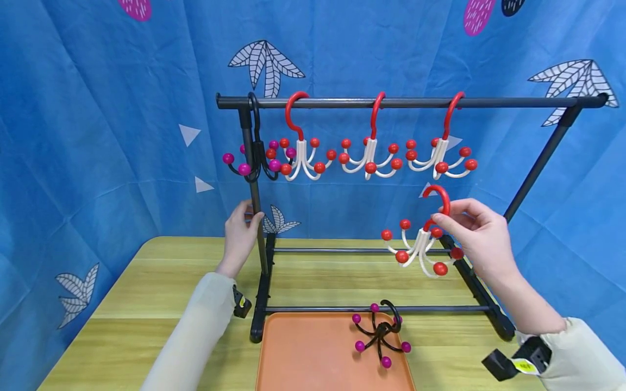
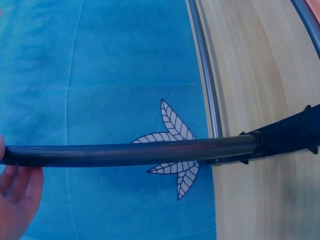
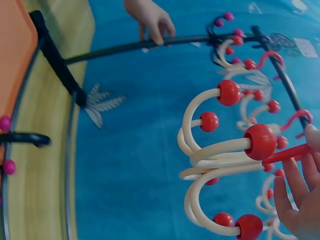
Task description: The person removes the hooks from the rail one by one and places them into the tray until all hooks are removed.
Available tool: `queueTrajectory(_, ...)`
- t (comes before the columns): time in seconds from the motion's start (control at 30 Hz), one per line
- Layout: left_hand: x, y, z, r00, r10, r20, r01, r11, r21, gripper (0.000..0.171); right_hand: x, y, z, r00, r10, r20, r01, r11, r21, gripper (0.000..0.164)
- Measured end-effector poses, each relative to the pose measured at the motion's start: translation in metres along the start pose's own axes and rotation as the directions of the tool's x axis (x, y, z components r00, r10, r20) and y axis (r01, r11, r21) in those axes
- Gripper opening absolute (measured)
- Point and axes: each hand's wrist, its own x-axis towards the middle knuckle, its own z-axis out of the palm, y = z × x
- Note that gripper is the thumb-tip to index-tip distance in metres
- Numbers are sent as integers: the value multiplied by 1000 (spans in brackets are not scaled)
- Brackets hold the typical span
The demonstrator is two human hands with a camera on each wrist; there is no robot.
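My right hand pinches the red hook of a white multi-arm hanger with red ball tips, held in the air below the rack's top bar. In the right wrist view the same hanger fills the middle, fingers around its hook. My left hand grips the left upright post of the black rack. Along the top bar hang a black hanger with magenta balls at the left end and three red-and-white hangers, the middle one near the bar's centre.
An orange tray lies at the front of the wooden table. On its right side rests another black hanger with magenta balls. The rack's right leg slants behind my right hand. A blue patterned curtain hangs behind.
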Motion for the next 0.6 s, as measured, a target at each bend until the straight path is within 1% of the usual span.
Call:
queueTrajectory(0.1, 0, 0, 0, 1000, 0, 2, 0, 1000, -3, 29, -6, 4, 11, 997, -16, 71, 13, 999, 45, 15)
queueTrajectory(0.2, 0, 0, 0, 1000, -6, 6, 6, 1000, -5, 29, -12, 8, 21, 992, -17, 121, 9, 997, 70, 14)
queueTrajectory(0.4, 0, 0, 0, 1000, -16, 3, 16, 1000, -7, 29, -22, 15, 40, 980, 18, 198, -44, 991, 126, 20)
queueTrajectory(0.6, 1, 0, 1, 1000, -13, 1, 13, 1000, -17, 28, -33, 22, 60, 966, 58, 254, -103, 980, 168, 25)
